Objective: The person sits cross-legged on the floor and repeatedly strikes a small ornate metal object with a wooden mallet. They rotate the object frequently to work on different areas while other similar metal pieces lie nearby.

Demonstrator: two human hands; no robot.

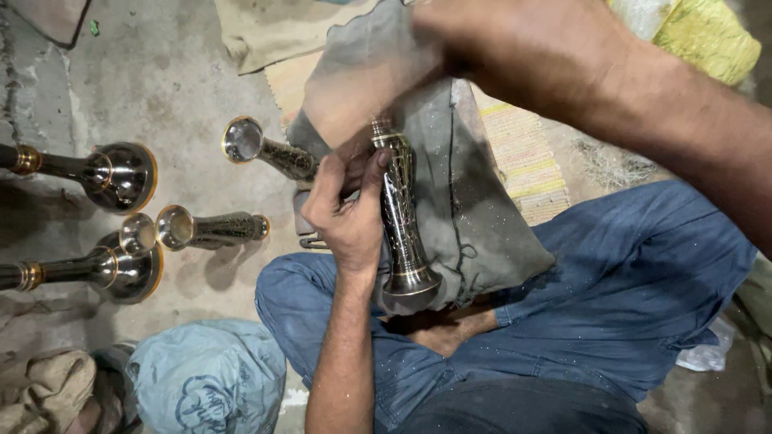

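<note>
Fingers (371, 165) of the left hand (346, 210) wrap the engraved metal vase (400, 217), held over the lap with its flared base toward the camera. The right hand (515, 48) closes on a grey cloth (462, 201) draped behind the vase. 4 similar metal pieces (121, 173) lie on the concrete floor (161, 72) nearby.

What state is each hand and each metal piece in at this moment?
left hand: closed around the engraved metal stem
right hand: pressing a grey cloth onto the stem's top
engraved metal stem: held tilted over the lap
other metal pieces: lying on the concrete floor
</note>
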